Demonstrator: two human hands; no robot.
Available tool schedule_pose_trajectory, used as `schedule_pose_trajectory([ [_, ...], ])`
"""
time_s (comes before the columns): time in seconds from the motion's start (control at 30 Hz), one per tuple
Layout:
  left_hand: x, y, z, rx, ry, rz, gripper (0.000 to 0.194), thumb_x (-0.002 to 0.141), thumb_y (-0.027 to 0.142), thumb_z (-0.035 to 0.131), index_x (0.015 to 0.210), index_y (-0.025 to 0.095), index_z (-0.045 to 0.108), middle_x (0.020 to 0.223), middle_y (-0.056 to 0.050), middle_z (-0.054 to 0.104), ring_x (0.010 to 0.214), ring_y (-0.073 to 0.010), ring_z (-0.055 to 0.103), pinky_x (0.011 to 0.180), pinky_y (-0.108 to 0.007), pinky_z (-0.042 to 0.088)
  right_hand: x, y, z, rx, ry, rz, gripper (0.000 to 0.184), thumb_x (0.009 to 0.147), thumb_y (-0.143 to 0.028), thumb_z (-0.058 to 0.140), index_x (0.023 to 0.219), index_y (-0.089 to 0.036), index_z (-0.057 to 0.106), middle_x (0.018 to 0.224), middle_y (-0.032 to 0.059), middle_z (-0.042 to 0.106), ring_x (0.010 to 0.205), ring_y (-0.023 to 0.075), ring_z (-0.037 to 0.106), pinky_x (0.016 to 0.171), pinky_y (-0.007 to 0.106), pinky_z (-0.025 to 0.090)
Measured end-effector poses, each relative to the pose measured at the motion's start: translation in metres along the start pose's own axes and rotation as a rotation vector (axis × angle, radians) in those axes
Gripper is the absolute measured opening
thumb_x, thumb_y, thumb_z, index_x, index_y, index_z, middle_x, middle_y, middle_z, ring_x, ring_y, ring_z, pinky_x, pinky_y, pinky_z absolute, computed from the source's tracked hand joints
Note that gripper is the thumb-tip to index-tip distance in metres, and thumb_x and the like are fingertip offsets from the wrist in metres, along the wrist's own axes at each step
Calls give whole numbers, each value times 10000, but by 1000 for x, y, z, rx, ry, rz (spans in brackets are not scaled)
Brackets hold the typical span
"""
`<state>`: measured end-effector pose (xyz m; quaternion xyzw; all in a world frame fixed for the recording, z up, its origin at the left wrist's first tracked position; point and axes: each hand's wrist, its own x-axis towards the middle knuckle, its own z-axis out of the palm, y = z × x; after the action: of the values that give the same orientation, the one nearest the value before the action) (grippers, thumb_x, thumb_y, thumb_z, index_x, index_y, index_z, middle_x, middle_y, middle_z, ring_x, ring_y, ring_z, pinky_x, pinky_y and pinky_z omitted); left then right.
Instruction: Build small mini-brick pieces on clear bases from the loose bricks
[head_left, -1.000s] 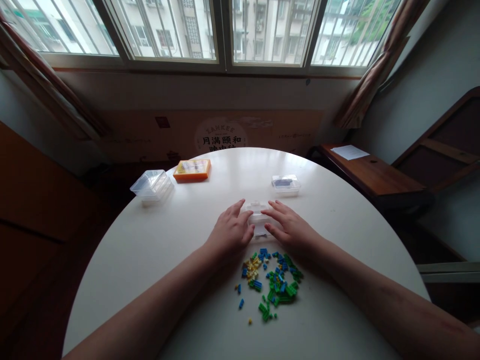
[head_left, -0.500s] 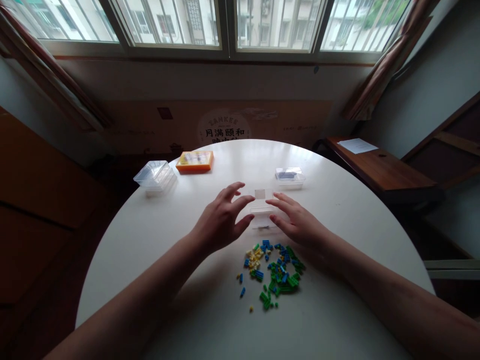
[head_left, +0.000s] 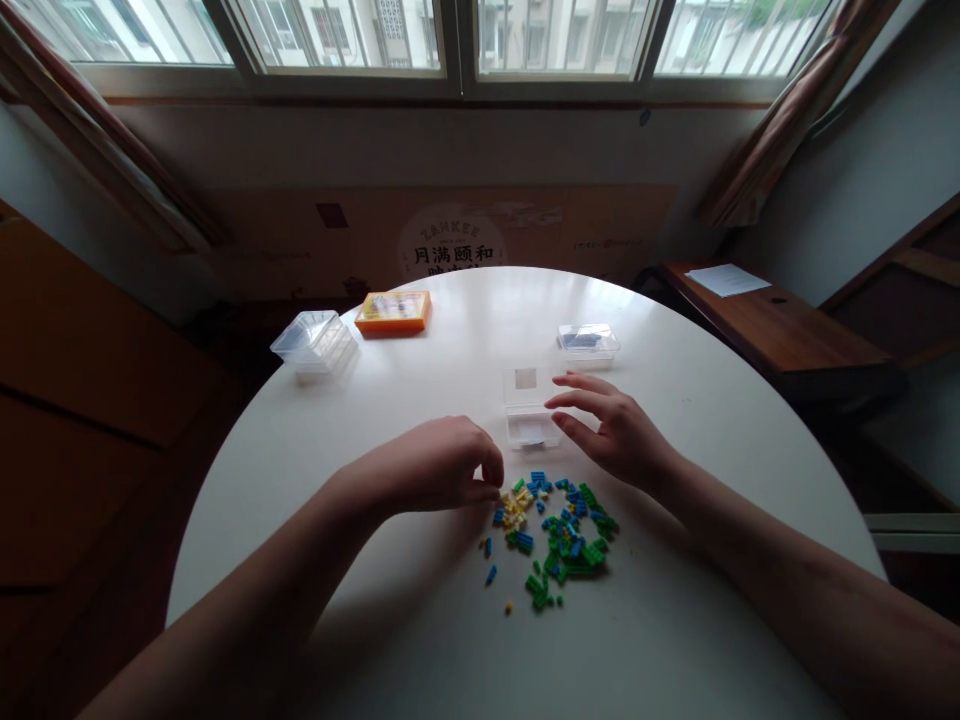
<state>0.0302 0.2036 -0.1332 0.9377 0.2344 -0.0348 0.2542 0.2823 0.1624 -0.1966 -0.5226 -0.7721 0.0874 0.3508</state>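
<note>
My left hand (head_left: 442,465) hangs low at the left edge of a pile of small toy bricks, beside the yellow bricks (head_left: 515,509). Its index finger and thumb are bent together in a pinch; whatever is between the tips is too small to see. Blue bricks (head_left: 523,541) lie among the pile, with green bricks (head_left: 581,563) gathered on its right. A clear plastic box (head_left: 533,430) stands behind the pile with its lid tipped back. My right hand (head_left: 611,425) is open at the box's right side, fingers spread and empty; I cannot tell whether they touch it.
A closed clear box (head_left: 589,343) with dark contents stands at the back right of the round white table (head_left: 360,620). Back left are an orange case (head_left: 393,314) and stacked clear boxes (head_left: 315,342). A brown side table (head_left: 795,325) with paper stands beyond the right edge.
My left hand has left the open clear box and come down towards the yellow bricks, its fingers curling in. My right hand has shifted slightly right, still beside the box. The view has tilted down.
</note>
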Motion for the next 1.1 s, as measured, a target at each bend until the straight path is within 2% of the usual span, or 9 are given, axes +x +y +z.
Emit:
schedule_pose_trajectory([
  [0.23,5,2,8,-2,-39,-11,99,796,202,667,815,217,763,781,0,720,638,-114,598,613,-230,421,0,-1,2,11,54,-26,141,915,-259,606,982,-237,729,1217,50,669,1219,219,574,1043,444,485],
  [0.4,6,2,9,-25,-39,-29,128,798,175,628,776,201,751,762,-12,714,628,-119,585,621,-245,425,-1,-3,5,33,14,-60,138,909,-236,609,975,-237,730,1201,49,676,1230,226,566,1033,435,493],
  [0.5,6,-4,5,-181,-51,-74,118,811,211,628,810,195,744,784,-12,718,660,-126,607,644,-245,450,-1,-3,6,46,-7,-91,138,904,-221,614,978,-234,730,1182,50,685,1226,232,572,1023,439,501],
  [0.6,8,-9,2,-484,-76,-207,203,836,351,643,906,180,728,724,-9,681,581,-120,583,529,-231,443,1,-6,3,57,40,-155,133,900,-198,618,979,-223,723,1109,47,713,1198,230,593,1014,441,508],
  [0.67,10,-10,2,-691,-36,-290,273,821,417,667,917,166,714,673,-1,638,536,-112,548,449,-214,405,1,-12,-2,67,121,-210,128,896,-183,626,979,-216,717,1041,43,731,1161,223,616,1007,438,512],
  [0.8,17,-4,8,-1003,153,-360,293,747,417,749,860,150,710,666,-6,604,581,-108,539,425,-188,360,0,-29,-13,82,218,-308,126,877,-211,672,994,-235,712,965,35,744,1054,219,664,950,431,536],
  [0.93,22,4,15,-1137,283,-406,326,687,426,803,819,143,706,728,-27,629,611,-103,544,436,-178,340,-2,-39,-13,88,191,-309,157,855,-281,714,1010,-258,725,947,25,748,991,220,674,889,416,548],
  [1.1,25,10,20,-1187,314,-398,332,672,424,827,776,138,696,685,-17,618,599,-93,524,446,-173,351,-1,-38,-7,88,183,-275,118,850,-279,725,960,-239,730,925,27,739,892,193,662,816,374,538],
])
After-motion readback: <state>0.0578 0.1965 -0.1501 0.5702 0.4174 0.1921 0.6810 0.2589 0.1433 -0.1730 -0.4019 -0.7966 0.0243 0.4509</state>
